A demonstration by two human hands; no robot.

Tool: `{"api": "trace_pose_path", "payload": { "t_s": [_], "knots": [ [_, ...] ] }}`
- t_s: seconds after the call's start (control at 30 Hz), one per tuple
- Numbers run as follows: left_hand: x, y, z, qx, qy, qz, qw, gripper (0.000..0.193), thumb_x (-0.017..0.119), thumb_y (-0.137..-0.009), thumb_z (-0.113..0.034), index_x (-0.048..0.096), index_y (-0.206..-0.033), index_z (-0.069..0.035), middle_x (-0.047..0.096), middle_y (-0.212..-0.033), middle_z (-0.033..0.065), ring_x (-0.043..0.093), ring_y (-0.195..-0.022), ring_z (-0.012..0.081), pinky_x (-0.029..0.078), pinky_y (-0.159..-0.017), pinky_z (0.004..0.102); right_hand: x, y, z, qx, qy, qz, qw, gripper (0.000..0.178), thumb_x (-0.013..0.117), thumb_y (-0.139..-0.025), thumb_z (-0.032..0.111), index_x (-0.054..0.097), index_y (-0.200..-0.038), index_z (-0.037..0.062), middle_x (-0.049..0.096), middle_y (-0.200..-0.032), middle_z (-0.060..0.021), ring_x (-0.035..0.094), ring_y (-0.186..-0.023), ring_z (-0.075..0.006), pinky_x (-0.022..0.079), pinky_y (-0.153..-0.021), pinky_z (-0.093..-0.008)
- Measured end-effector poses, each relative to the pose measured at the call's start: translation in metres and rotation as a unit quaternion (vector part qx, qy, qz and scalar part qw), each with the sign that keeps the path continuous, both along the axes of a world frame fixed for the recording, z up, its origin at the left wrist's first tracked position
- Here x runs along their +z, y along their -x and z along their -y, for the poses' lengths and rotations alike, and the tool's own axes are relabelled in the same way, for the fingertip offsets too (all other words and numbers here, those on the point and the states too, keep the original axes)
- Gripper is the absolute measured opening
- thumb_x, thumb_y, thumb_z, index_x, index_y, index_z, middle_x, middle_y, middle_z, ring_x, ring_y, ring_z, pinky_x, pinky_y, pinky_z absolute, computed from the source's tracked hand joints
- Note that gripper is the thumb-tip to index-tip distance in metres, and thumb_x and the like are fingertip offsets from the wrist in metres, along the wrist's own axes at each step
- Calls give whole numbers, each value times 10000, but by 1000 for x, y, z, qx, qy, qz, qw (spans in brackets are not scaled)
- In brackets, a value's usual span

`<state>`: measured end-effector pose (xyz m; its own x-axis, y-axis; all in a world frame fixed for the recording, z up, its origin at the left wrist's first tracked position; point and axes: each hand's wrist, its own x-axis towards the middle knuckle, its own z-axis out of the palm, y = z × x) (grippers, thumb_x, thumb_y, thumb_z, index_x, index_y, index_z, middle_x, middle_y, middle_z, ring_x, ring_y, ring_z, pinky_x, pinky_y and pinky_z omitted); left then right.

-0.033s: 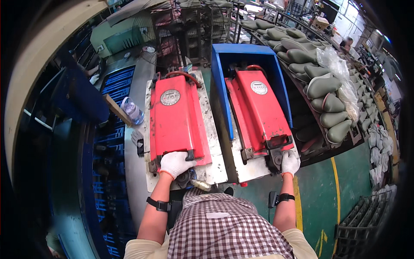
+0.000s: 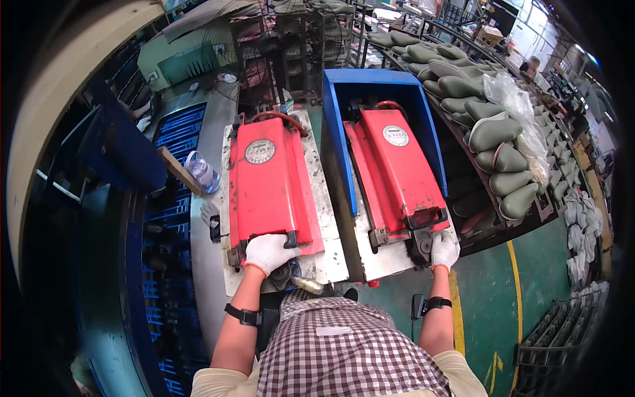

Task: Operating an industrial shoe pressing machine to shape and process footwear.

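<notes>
Two red metal machine covers, a left one [image 2: 271, 182] and a right one [image 2: 403, 172], lie side by side before me on pale, worn base plates. My left hand [image 2: 270, 253], in a white knitted glove, is closed over the black handle [image 2: 292, 239] on the near edge of the left cover. Also gloved, my right hand [image 2: 445, 250] is closed at the near right corner of the right machine, beside a dark metal latch piece [image 2: 423, 243]. What its fingers grip is hidden. A blue hood [image 2: 377, 77] surrounds the far end of the right cover.
Greenish shoe-shaped pieces [image 2: 495, 132] fill a rack on the right, with a clear plastic bag [image 2: 516, 109] over some. A plastic bottle [image 2: 204, 175] and a grey glove [image 2: 209, 210] lie left of the machines. A dark rack [image 2: 562, 337] stands on the green floor, lower right.
</notes>
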<state>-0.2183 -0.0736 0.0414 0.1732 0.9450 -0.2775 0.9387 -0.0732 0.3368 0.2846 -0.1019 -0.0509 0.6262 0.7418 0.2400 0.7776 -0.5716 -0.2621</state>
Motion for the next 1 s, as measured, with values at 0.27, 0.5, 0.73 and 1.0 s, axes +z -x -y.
{"api": "trace_pose_path", "payload": {
  "t_s": [0.27,0.5,0.73,1.0],
  "knots": [
    [-1,-1,-3,-1,15,-13,1000,561,709,-806,-639,797,-940,-101,764,-925,179,746,-893,360,577,-814,474,1,-1,-2,-4,-14,-6,1000,300,630,-901,369,800,-1014,149,765,-1020,-173,716,-990,-389,556,-890,-492],
    [-2,-1,-3,-3,11,-13,1000,561,708,-801,-646,801,-950,-113,764,-930,177,745,-909,359,577,-818,476,8,4,-1,-13,-2,-28,1000,301,646,-898,376,803,-1030,155,763,-1045,-172,715,-1002,-390,557,-904,-488],
    [-1,-1,-4,1,24,-25,999,557,708,-799,-647,805,-959,-123,767,-937,173,745,-913,359,578,-823,472,13,6,-1,-8,0,-39,999,309,638,-903,384,800,-1046,163,761,-1052,-173,710,-1012,-402,555,-918,-489],
    [-4,0,-2,-6,4,-16,1000,558,697,-811,-631,802,-912,-92,764,-904,183,748,-872,367,584,-800,487,24,14,-1,-36,21,-66,997,337,630,-907,404,802,-1074,167,762,-1092,-172,701,-1063,-396,543,-962,-481]
  ]
}}
